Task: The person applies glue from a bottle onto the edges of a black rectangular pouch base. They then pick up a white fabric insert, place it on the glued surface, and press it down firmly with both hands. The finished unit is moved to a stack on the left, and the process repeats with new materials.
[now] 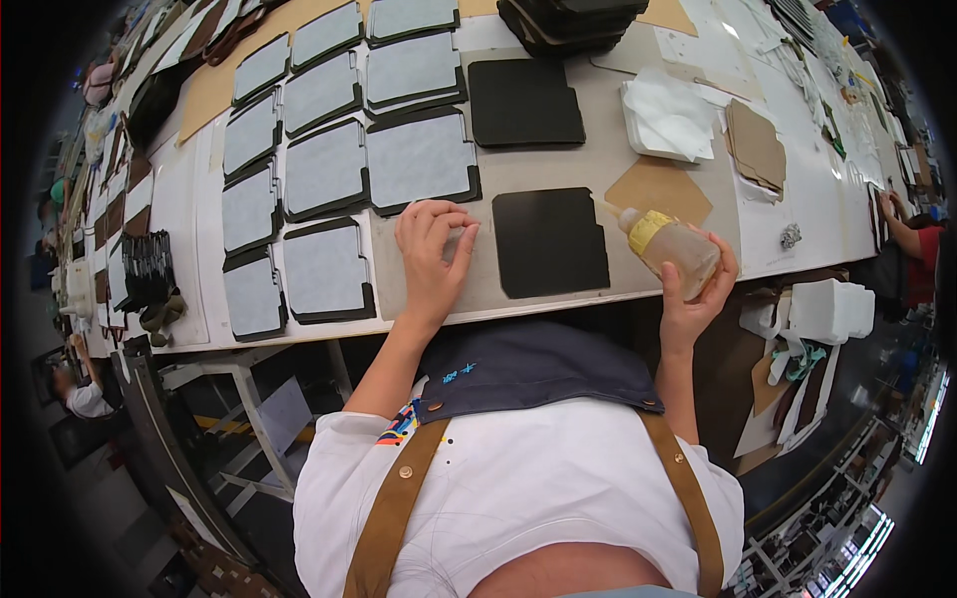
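My right hand [688, 309] is wrapped round a translucent squeeze bottle [686, 254] with yellow tape at its neck. The bottle is tilted, its nozzle pointing left toward a flat black panel [550, 244] with a notched right edge. The nozzle tip is at the panel's upper right corner; whether it touches cannot be told. To the left of that panel, my left hand [434, 249] rests near the table surface, fingers loosely bent and thumb apart, holding nothing. Just beyond it lies a black-edged panel with a pale grey sheet [423, 159]. Another black panel [525, 103] lies farther back.
Rows of similar grey-topped panels [324, 169] cover the table's left. A black stack [568, 25] stands at the back. White sheets [663, 115], brown pieces [755, 145] and tan card [658, 187] lie on the right. A co-worker's hand [890, 207] is at the far right.
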Tool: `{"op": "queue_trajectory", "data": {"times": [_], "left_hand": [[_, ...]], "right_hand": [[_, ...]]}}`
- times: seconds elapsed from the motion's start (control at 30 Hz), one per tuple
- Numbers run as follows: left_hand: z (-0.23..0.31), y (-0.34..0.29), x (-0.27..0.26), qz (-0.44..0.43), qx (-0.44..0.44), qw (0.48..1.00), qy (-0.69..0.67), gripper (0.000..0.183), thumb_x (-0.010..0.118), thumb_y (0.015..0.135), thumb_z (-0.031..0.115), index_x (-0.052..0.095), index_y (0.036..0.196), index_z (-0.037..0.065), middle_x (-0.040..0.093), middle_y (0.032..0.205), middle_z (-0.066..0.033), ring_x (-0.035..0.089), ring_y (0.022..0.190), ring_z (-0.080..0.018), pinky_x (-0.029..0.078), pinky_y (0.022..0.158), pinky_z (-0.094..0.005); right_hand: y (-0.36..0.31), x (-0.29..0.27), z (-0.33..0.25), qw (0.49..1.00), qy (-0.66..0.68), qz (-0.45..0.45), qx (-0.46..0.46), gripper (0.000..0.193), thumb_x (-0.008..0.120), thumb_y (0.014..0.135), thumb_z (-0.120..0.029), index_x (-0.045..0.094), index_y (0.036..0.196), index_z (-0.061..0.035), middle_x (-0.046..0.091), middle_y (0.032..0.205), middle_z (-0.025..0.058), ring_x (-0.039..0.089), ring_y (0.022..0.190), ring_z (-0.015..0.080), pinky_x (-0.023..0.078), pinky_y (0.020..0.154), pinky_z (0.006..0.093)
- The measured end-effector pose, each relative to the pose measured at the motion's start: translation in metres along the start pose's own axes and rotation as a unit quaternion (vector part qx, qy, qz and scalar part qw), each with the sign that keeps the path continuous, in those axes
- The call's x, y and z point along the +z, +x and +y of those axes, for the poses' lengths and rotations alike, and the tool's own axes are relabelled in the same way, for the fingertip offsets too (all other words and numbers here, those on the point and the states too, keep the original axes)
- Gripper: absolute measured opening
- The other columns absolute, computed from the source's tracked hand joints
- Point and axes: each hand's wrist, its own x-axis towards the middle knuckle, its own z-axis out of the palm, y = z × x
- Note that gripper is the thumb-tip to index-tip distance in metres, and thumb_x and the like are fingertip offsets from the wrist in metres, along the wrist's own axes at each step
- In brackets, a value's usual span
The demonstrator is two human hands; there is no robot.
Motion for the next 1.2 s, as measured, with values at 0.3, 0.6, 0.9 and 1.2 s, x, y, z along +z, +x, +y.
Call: {"op": "queue_trajectory", "data": {"times": [0.3,0.6,0.9,1.2], "left_hand": [[-0.001,0.000,0.000,0.002,-0.002,1.000,0.001,0.006,0.071,0.089,0.011,0.069,0.093,0.008,0.066,0.105,-0.0040,0.056,0.111,-0.0269,0.035,0.102,-0.0414],[-0.004,-0.001,0.001,0.004,-0.006,1.000,-0.018,0.007,0.073,0.088,0.012,0.069,0.093,0.009,0.065,0.105,-0.0026,0.055,0.112,-0.0262,0.035,0.103,-0.0423],[-0.003,-0.002,-0.001,0.005,-0.016,1.000,-0.024,0.007,0.072,0.088,0.011,0.068,0.094,0.008,0.066,0.107,-0.0028,0.055,0.113,-0.0264,0.034,0.103,-0.0410],[-0.006,-0.003,0.001,0.019,-0.025,0.999,-0.034,0.008,0.073,0.088,0.011,0.068,0.094,0.009,0.066,0.107,-0.0029,0.055,0.114,-0.0266,0.034,0.103,-0.0406]], "right_hand": [[-0.003,0.007,0.000,0.999,0.000,-0.030,-0.037,0.066,0.080,0.085,-0.008,0.042,0.139,-0.0030,0.055,0.132,0.0169,0.057,0.126,0.0282,0.044,0.109,0.0411],[-0.004,0.028,-0.009,0.992,0.003,-0.079,-0.095,0.068,0.082,0.083,-0.007,0.042,0.138,-0.0031,0.060,0.129,0.0206,0.062,0.121,0.0324,0.049,0.104,0.0422],[-0.006,0.052,-0.013,0.982,0.015,-0.123,-0.140,0.072,0.085,0.080,-0.007,0.043,0.138,-0.0027,0.061,0.129,0.0217,0.063,0.119,0.0346,0.051,0.101,0.0432],[0.002,0.072,-0.022,0.970,0.046,-0.181,-0.154,0.074,0.086,0.079,-0.008,0.043,0.139,-0.0030,0.060,0.129,0.0209,0.062,0.121,0.0366,0.050,0.102,0.0442]]}}
